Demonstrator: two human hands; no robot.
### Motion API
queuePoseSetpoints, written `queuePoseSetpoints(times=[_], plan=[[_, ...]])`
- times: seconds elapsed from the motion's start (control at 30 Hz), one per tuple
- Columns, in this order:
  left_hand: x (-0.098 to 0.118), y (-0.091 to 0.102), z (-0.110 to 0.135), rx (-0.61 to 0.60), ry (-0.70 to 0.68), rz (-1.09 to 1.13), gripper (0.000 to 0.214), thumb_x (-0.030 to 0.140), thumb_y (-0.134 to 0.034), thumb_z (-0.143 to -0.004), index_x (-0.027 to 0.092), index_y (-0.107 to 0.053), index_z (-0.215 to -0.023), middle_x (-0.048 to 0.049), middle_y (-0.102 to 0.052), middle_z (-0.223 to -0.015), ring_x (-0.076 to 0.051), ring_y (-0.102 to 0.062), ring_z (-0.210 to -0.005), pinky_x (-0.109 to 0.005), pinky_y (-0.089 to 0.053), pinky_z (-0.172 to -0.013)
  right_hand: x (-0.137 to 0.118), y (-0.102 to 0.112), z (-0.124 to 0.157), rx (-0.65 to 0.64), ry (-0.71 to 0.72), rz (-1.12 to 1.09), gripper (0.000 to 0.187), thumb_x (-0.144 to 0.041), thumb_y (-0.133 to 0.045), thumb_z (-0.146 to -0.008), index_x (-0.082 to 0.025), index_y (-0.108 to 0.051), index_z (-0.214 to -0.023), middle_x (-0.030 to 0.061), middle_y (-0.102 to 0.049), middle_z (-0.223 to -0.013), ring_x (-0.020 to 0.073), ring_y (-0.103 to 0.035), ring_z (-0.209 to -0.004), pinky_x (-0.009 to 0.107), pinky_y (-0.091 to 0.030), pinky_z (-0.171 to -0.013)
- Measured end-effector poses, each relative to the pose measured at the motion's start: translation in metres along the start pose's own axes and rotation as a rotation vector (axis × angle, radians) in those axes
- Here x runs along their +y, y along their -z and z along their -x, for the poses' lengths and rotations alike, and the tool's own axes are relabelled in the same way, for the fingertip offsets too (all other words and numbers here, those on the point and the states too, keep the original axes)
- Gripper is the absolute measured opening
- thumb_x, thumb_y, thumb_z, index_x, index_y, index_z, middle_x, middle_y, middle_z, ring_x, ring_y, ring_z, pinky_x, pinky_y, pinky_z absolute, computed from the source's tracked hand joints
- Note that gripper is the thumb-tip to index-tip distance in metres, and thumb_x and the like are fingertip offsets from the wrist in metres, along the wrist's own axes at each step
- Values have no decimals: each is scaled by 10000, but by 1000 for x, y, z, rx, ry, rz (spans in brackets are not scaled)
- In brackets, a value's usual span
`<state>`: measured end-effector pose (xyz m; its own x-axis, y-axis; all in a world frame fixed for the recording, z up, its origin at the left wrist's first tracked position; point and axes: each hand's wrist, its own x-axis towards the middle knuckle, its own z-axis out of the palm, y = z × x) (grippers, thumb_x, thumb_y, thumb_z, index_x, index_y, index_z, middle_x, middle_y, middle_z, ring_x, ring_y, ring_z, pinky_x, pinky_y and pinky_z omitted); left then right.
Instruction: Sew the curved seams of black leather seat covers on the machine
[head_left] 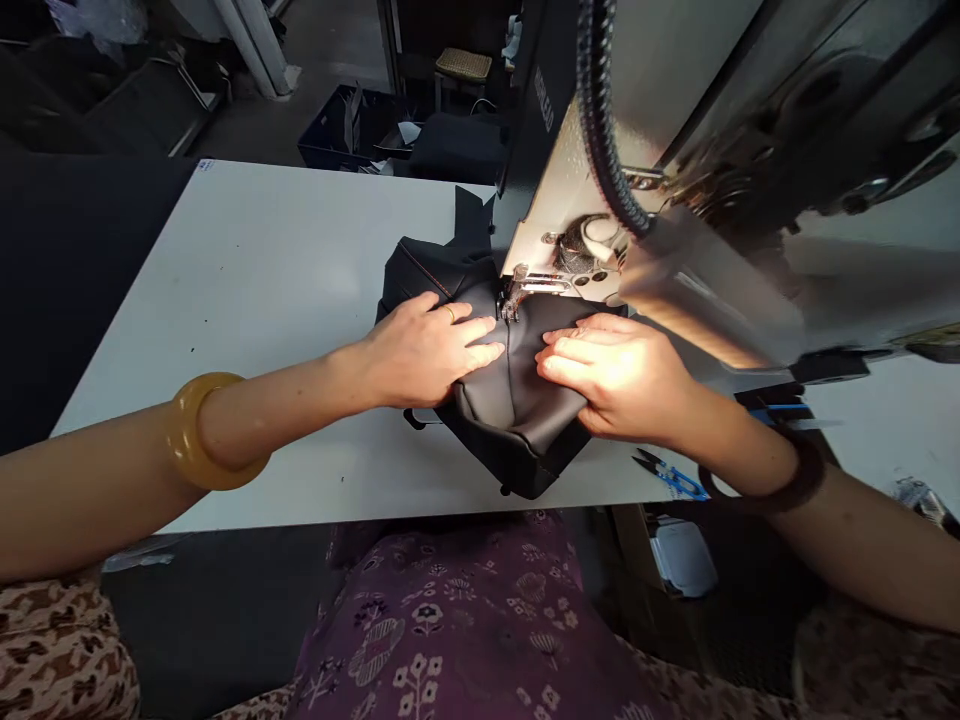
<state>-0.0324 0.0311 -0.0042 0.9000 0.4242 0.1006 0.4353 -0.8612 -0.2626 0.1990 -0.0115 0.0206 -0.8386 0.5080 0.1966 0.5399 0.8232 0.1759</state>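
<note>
A black leather-like piece (487,390) with a seam down its middle lies bunched under the presser foot (511,295) of a sewing machine (555,230). Orange stitching crosses its far left part. My left hand (431,350) rests on the left of the piece, fingers spread and pointing at the foot. To the right of the seam, my right hand (622,375) grips a fold of the piece between thumb and fingers. The thumb is partly hidden.
Blue thread snips (670,474) lie on the white table (247,330) near its front edge, beside my right wrist. The machine head fills the upper right. A dark blue crate (330,130) and a stool (463,65) stand beyond the table.
</note>
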Motion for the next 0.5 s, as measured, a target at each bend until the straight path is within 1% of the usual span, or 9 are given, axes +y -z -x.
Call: queuePoseSetpoints(times=[0.1,0.17,0.2,0.27,0.3,0.37,0.43,0.5], plan=[[-8,-3,-2,-9,27,30,399,215,-439,-806,275,-599,-1167,-36,-618,-1203,-241,-581,-1064,-364,-434,-786,7,-3,-2,63,-18,8,226,-91,-458,-664,-167,-633,-785,73,-681,-884,185,-585,-771,315,-426,-717],[-9,-3,-2,8,31,44,412,195,-443,-788,268,-602,-1161,-42,-611,-1216,-243,-571,-1085,-398,-421,-861,7,-4,-3,65,-20,6,230,-90,-465,-656,-166,-633,-793,70,-680,-880,185,-585,-777,315,-429,-725],[-9,-2,-2,16,16,55,416,185,-450,-772,255,-608,-1151,-48,-608,-1223,-240,-563,-1097,-414,-405,-902,6,-5,-3,62,-15,6,233,-87,-466,-652,-165,-633,-794,68,-679,-872,186,-588,-789,316,-429,-737],[-6,1,-1,25,-60,100,427,191,-478,-730,236,-620,-1130,-47,-607,-1230,-232,-548,-1118,-412,-388,-942,3,-5,-3,63,14,5,233,-82,-461,-646,-158,-631,-787,64,-677,-841,185,-593,-802,317,-427,-759],[-4,3,-1,20,-106,125,435,200,-492,-710,239,-623,-1122,-36,-611,-1228,-228,-545,-1121,-397,-396,-931,1,-5,-2,61,30,8,233,-82,-459,-646,-154,-630,-787,62,-674,-822,184,-595,-801,317,-425,-768],[0,6,-1,-15,-165,148,438,199,-502,-689,262,-632,-1103,-7,-629,-1205,-217,-557,-1099,-358,-425,-856,-2,-6,-2,61,53,19,235,-87,-456,-649,-146,-629,-796,61,-669,-796,184,-597,-795,318,-422,-777],[4,9,0,-52,-153,126,423,168,-485,-698,281,-644,-1073,15,-653,-1166,-199,-579,-1058,-332,-427,-787,-3,-7,-1,62,56,25,235,-87,-452,-655,-139,-628,-803,63,-666,-793,182,-598,-789,315,-421,-770],[5,10,0,-56,-121,100,409,141,-466,-709,281,-657,-1043,22,-670,-1132,-180,-593,-1027,-319,-419,-759,-2,-8,0,49,54,19,229,-85,-446,-660,-140,-625,-792,63,-664,-797,181,-598,-788,311,-423,-756]])
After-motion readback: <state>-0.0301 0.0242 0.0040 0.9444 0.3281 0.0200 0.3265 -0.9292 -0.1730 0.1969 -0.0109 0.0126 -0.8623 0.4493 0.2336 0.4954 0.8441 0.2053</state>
